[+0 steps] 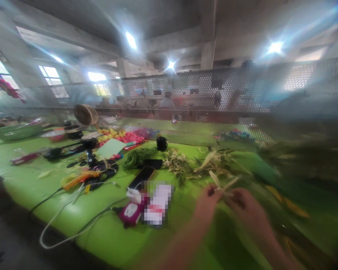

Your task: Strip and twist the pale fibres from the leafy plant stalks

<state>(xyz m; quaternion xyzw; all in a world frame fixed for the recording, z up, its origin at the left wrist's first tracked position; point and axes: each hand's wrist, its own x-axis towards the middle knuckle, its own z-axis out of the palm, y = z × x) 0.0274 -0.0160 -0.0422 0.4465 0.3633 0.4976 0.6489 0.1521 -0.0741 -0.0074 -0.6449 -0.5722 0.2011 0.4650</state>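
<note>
My left hand [210, 200] is closed on the left side of a pale, leaf-like flower piece [222, 187] over the green table [107, 240]. From the right, my right hand [243, 202] pinches the same piece near its base. Pale pointed petals or leaves stick up between the two hands; their fine detail is blurred. Just behind the hands lie a bunch of pale and green stems [214, 161] and a smaller pile of cream sprigs [176, 161].
Left of my hands are a lit phone [158, 204], a dark phone [141, 177], a purple tissue pack [131, 213] and an orange glue gun [80, 179] with cables. Farther back stand a small fan [86, 114], pink and yellow flowers [121, 137] and a perforated metal screen [186, 90].
</note>
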